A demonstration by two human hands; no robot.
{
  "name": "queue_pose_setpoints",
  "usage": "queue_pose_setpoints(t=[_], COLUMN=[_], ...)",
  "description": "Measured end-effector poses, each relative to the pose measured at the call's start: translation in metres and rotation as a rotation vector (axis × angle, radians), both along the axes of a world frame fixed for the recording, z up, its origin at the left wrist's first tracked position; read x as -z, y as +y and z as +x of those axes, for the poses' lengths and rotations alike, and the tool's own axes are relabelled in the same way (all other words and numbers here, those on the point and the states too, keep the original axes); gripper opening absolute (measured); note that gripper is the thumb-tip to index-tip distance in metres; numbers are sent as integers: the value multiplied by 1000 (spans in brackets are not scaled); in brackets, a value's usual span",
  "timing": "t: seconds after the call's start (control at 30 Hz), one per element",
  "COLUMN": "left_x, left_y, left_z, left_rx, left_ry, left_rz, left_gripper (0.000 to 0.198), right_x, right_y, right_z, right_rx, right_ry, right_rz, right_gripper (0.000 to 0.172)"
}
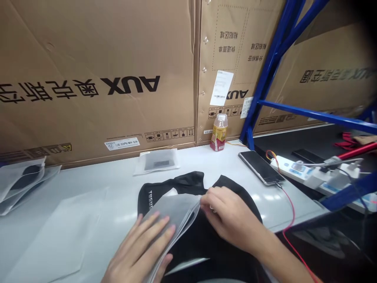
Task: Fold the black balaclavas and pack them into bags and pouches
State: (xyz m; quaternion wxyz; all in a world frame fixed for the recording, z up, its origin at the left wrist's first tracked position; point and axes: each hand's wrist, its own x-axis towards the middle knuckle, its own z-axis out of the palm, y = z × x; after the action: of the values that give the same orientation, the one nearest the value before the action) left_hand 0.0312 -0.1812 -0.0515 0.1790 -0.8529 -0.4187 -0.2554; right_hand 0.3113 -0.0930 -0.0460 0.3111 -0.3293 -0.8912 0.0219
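Observation:
A translucent frosted plastic bag [178, 205], with several layered edges and something dark inside, is tilted up between my hands. My left hand [144, 245] lies along its face with the fingers stretched, the thumb at the near edge, gripping it. My right hand [225, 208] pinches the bag's upper right corner between thumb and fingers. Under and behind the bag is a black fabric item [188, 181] with white lettering, partly hidden by my hands. Another frosted bag [159, 160] with a dark label lies flat beyond it.
Frosted bags [22, 182] with dark contents lie far left, and flat translucent sheets [61, 232] nearer. A drink bottle [219, 133], a phone [260, 167] on a red cable and power strips [297, 171] are to the right. Large cartons [97, 51] and a blue rack [272, 65] stand behind.

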Motion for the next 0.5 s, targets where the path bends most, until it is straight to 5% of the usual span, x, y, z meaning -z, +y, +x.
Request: queue_pose_setpoints(t=[0.17,0.27,0.4,0.5], left_x=[15,21,20,16], left_y=[3,4,2,1], left_z=[10,12,11,12], left_rx=[-127,-126,-147,-119], left_ry=[132,154,122,150], left_rz=[30,29,-25,-60], left_gripper=[64,69,81,89], right_x=[1,2,-5,-9], right_y=[-38,-46,-47,-44], right_z=[-27,-38,-41,-46], right_rx=[-30,59,16,14], right_ry=[172,234,196,308], right_rz=[-305,-355,-588,-782], right_gripper=[7,20,60,61])
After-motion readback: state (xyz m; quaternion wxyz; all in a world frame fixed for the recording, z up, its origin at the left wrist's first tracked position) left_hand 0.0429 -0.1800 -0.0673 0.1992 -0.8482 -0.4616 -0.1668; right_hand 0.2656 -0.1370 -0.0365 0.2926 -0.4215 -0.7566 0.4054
